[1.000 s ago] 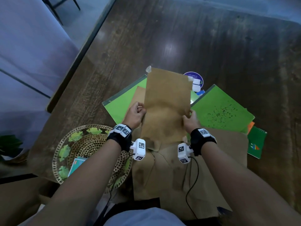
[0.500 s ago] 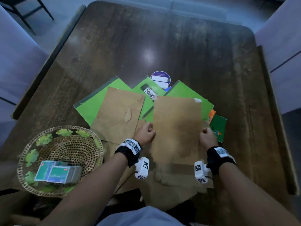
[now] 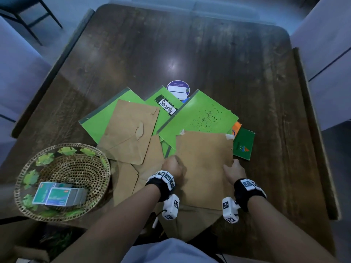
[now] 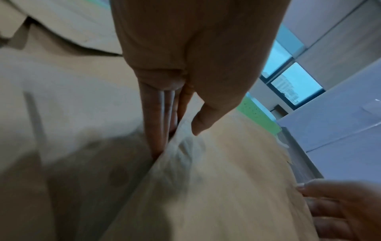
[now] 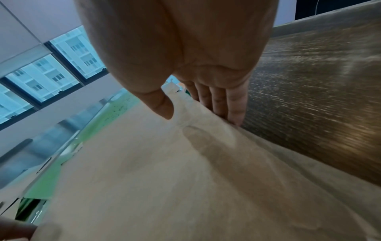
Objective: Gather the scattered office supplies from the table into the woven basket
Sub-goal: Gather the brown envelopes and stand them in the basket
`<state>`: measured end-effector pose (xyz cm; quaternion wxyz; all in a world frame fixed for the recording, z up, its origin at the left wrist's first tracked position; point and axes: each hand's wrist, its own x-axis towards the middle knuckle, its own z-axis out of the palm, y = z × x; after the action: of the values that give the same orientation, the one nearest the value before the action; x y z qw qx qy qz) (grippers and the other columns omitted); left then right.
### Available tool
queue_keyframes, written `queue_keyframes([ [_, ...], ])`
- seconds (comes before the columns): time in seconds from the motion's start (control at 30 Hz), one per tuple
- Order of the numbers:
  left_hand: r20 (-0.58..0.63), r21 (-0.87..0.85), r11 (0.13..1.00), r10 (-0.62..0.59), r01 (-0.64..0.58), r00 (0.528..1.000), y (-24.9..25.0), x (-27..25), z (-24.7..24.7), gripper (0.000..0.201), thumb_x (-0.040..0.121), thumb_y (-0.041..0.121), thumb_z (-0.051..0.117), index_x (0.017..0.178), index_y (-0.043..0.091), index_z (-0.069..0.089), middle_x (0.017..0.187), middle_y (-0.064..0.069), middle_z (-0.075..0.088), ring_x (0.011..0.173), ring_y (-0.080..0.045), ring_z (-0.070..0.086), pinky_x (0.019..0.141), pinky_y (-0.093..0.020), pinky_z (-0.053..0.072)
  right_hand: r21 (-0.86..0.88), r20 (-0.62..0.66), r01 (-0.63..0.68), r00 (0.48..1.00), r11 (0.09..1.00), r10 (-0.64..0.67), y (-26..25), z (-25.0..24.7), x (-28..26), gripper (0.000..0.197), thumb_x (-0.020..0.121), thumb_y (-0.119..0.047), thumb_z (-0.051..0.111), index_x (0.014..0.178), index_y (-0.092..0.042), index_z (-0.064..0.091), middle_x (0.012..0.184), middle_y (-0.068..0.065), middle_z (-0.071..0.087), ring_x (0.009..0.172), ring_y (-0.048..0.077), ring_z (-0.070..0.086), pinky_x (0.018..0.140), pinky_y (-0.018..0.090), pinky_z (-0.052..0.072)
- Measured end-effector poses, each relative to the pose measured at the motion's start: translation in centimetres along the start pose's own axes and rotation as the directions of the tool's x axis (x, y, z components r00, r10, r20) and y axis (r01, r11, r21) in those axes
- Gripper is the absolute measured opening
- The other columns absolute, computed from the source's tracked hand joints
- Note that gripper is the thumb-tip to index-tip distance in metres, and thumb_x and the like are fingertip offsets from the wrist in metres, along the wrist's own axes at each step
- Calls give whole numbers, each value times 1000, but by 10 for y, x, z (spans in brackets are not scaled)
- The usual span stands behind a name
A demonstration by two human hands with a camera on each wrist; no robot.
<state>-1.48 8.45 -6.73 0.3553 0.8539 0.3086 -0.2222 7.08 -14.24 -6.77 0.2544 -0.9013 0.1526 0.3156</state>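
A brown envelope (image 3: 204, 168) lies low over the paper pile near the table's front edge. My left hand (image 3: 173, 167) pinches its left edge, thumb (image 4: 198, 125) on top and fingers beneath. My right hand (image 3: 233, 169) is at its right edge: straight fingers (image 5: 235, 104) lie under the edge, and the thumb (image 5: 163, 104) hovers just above the paper. The woven basket (image 3: 106, 168) sits at the front left and holds two teal card boxes (image 3: 58, 194). A second brown envelope (image 3: 133, 130), more brown envelopes under my arms and green folders (image 3: 205, 114) lie on the table.
A round purple sticker (image 3: 178, 89), a dark green booklet (image 3: 244, 144) and an orange item (image 3: 236, 127) border the pile. The dark wooden table (image 3: 190, 44) stretches beyond it. Grey panels flank both sides, and a chair (image 3: 28, 19) stands at the far left.
The envelope, held up and tilted a second ago, has come down nearly flat and shifted right over the pile. My right thumb has lifted off it. The head view has swung right.
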Motion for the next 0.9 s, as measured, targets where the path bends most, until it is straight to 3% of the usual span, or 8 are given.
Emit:
queue_keyframes([
  [0.07, 37, 62, 997, 41, -43, 998, -2, 6, -6, 16, 87, 15, 55, 99, 12, 66, 99, -9, 70, 89, -30, 65, 76, -34, 55, -4, -11, 10, 1000, 1000, -10, -4, 0, 0, 59, 95, -24, 54, 148, -6, 34, 144, 19, 47, 129, 36, 48, 103, 41, 41],
  [0.17, -3, 106, 993, 51, -50, 999, -12, 19, -26, 22, 92, 21, 54, 107, 10, 65, 104, -11, 69, 90, -30, 64, 73, -32, 49, -98, -146, 91, 984, 991, -105, -18, 4, -4, 65, 92, -23, 56, 150, -8, 31, 151, 17, 35, 135, 36, 39, 109, 46, 36],
  [0.3, -101, 53, 998, 43, -38, 994, -33, 39, -71, 24, 93, 26, 55, 110, 11, 62, 108, -11, 68, 96, -31, 63, 77, -32, 46, -214, -283, 300, 892, 930, -353, -65, 13, -14, 49, 89, -22, 57, 137, -13, 49, 142, 12, 44, 130, 30, 43, 108, 47, 38],
  [0.43, -239, 12, 1000, -3, 6, 971, -61, 66, -126, 28, 93, 34, 57, 103, 9, 67, 109, -13, 70, 102, -33, 62, 88, -38, 50, -103, -77, 493, 862, 864, -501, -122, 45, -25, 23, 96, -20, 53, 117, -16, 61, 120, 6, 61, 105, 19, 58, 88, 32, 49],
  [0.53, -278, -28, 998, -66, 61, 958, -86, 88, -164, 38, 91, 44, 57, 104, 11, 68, 112, -16, 68, 104, -34, 61, 90, -38, 50, -121, 92, 534, 845, 836, -527, -167, 81, -37, 23, 100, -23, 51, 118, -14, 63, 117, 5, 66, 95, 16, 59, 81, 25, 47],
  [0.63, -277, -21, 995, -99, 97, 956, -110, 108, -188, 47, 86, 49, 58, 110, 11, 69, 118, -17, 66, 107, -34, 61, 92, -37, 49, -179, 202, 555, 829, 812, -522, -212, 115, -47, 34, 99, -21, 51, 129, -10, 60, 128, 9, 62, 110, 23, 59, 94, 33, 49],
  [0.7, -266, -18, 993, -116, 115, 957, -125, 118, -198, 54, 83, 53, 61, 116, 10, 68, 122, -18, 64, 111, -34, 59, 95, -38, 49, -192, 251, 517, 848, 834, -467, -238, 138, -46, 44, 96, -23, 53, 138, -10, 53, 137, 11, 57, 123, 27, 55, 101, 37, 46],
  [0.9, -229, -54, 956, -294, 290, 928, -159, 143, -209, 71, 86, 48, 69, 142, 13, 46, 141, -21, 43, 128, -39, 47, 106, -43, 41, -124, 239, 369, 912, 921, -333, -292, 173, -31, 47, 95, -25, 58, 136, -2, 52, 133, 18, 59, 121, 34, 56, 95, 34, 45],
])
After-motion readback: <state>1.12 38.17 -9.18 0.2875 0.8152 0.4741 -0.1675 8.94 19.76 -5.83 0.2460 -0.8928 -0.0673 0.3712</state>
